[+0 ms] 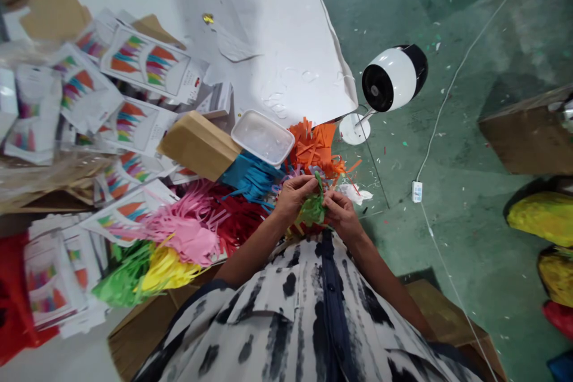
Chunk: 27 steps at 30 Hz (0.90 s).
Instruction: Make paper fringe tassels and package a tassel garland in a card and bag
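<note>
My left hand [294, 193] and my right hand [340, 212] meet at the table's near edge, both closed on a bunch of green fringed tissue paper [313, 208]. Fingers of both hands pinch its upper end. Around the hands lie heaps of cut tissue fringe: orange [316, 146], blue [250, 178], red [239, 218], pink [188, 233], yellow [168, 268] and light green [123, 277].
A clear plastic tub [264, 136] and a brown paper packet [197, 144] sit beyond the fringe. Printed packaging cards [143, 62] cover the table's left side. A white fan [391, 79] stands on the green floor to the right, with a cable and a power strip [416, 191].
</note>
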### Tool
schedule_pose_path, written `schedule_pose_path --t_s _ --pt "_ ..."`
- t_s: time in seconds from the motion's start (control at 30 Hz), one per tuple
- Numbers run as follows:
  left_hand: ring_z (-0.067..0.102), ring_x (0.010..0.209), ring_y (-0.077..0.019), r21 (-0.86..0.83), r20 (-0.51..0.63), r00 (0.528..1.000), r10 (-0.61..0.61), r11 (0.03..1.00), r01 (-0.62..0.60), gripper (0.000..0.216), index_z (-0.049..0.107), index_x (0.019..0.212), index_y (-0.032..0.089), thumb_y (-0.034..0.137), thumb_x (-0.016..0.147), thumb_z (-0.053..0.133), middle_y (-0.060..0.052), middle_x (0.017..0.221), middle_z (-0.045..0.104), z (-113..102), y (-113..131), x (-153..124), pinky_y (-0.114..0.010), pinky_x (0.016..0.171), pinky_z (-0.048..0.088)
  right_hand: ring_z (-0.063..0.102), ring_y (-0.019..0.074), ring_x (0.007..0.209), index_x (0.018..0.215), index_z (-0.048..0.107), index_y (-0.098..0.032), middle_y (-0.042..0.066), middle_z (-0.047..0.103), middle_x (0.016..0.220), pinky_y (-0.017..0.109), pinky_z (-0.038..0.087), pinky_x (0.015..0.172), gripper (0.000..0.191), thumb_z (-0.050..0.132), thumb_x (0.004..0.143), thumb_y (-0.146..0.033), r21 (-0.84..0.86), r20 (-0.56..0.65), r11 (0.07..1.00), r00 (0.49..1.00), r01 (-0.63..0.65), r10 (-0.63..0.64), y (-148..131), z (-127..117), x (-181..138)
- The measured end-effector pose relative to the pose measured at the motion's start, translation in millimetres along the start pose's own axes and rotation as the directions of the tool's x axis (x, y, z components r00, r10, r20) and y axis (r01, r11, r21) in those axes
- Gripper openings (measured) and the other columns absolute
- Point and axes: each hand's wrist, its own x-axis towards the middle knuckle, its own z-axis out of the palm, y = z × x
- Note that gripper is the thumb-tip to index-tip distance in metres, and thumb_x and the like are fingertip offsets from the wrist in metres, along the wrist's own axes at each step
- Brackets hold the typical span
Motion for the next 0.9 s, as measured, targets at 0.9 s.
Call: schedule_pose_path --t_s 0.9 --pt "0.076 0.091 -0.0189 0.679 0.062 0.875 0.479 0.623 -0.389 0.020 0.067 0.105 0.026 0.019 0.087 0.072 -0.002 0.098 0.077 4 -5 -8 -0.030 0.083 0.054 0.061 0.0211 0.095 0.072 0.064 -0.022 0.006 0.064 0.099 0.033 0.049 0.081 0.030 0.070 0.093 -0.043 -0.584 -0.039 0.749 0.911 0.312 -0.410 -10 6 7"
